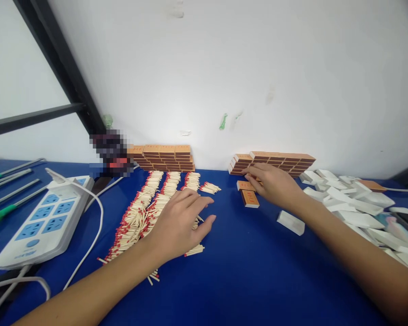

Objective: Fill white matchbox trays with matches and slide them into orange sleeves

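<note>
My left hand (180, 222) hovers over the right side of the piled red-tipped matches (132, 222), its fingers spread and the thumb apart, holding nothing I can see. Beyond the fingers lies a small separate bunch of matches (211, 187). My right hand (272, 183) is at the front of the right matchbox stack (282, 158), fingers curled down with the fingertips on an orange matchbox (244, 186) that they partly cover. Just in front of that one, another matchbox (250, 198) lies flat on the blue table. A white empty matchbox tray (291, 222) lies below my right wrist.
Another matchbox stack (166, 156) stands against the wall at the left. Many white matchbox trays (347, 199) are heaped at the right. On the left are a power strip (51, 217) with white cables and several green-handled tools (0, 219).
</note>
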Action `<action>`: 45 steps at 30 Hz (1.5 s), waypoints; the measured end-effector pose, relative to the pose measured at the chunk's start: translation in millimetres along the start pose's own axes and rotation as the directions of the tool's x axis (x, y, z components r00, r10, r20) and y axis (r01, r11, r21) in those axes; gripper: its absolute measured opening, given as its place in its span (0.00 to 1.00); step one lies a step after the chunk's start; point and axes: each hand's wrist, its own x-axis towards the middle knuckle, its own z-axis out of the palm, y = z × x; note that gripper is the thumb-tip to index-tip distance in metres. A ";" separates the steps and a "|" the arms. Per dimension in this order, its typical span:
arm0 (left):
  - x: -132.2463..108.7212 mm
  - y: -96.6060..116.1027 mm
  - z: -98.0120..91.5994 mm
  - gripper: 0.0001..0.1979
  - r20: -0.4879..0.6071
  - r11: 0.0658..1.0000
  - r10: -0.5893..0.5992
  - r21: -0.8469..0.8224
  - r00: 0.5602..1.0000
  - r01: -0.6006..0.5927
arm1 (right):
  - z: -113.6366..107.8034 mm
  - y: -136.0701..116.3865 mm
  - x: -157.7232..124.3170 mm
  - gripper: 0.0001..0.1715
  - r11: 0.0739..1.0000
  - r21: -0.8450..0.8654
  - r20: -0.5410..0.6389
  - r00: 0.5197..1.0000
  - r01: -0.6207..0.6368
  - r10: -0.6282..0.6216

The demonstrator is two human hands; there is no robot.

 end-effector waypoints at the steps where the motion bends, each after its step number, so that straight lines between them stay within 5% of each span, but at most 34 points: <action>1: -0.1 0.4 0.1 0.10 0.004 1.000 0.004 -0.002 1.000 -0.004 | -0.1 -2.0 3.0 0.23 0.999 -0.036 0.052 0.999 -0.012 0.014; 5: -0.3 0.9 0.7 0.10 0.022 1.000 0.015 -0.012 1.000 -0.015 | 3.8 -13.8 26.0 0.31 0.975 -0.223 0.314 0.947 0.009 0.063; 8: 0.0 -0.1 0.9 0.11 0.021 1.000 0.013 -0.010 1.000 -0.013 | 9.4 -18.2 40.5 0.31 0.957 -0.288 0.371 0.923 0.007 0.105; 20: -0.6 -1.8 0.5 0.11 0.031 1.000 0.022 -0.009 0.999 -0.022 | 15.0 -19.2 40.3 0.33 0.965 -0.261 0.379 0.921 0.011 0.092; 24: 0.1 -1.2 -0.4 0.11 0.036 1.000 0.026 0.003 0.999 -0.026 | 6.0 -19.0 34.1 0.29 0.993 -0.119 0.281 0.959 -0.017 0.050; 28: 0.7 0.8 -1.6 0.10 0.044 0.999 0.039 0.013 0.998 -0.040 | -9.8 6.4 6.4 0.21 0.996 0.040 0.153 0.985 -0.081 0.074; 32: 0.2 1.6 -0.5 0.10 0.040 0.998 0.052 0.020 0.998 -0.053 | -19.4 47.6 -25.8 0.17 0.967 0.086 0.232 0.948 -0.241 0.216; 35: -0.9 1.0 1.3 0.10 0.041 0.998 0.054 0.014 0.998 -0.055 | -17.1 61.4 -35.4 0.21 0.956 0.124 0.210 0.949 -0.265 0.236; 40: -0.7 0.9 1.1 0.10 0.048 0.998 0.054 0.011 0.997 -0.055 | -4.6 49.8 -32.3 0.33 0.976 0.146 0.199 0.971 -0.163 0.133; 45: 0.4 2.5 -0.3 0.10 0.063 0.998 0.057 0.007 0.996 -0.057 | 1.1 50.3 -35.5 0.30 0.973 0.130 0.179 0.970 -0.191 0.166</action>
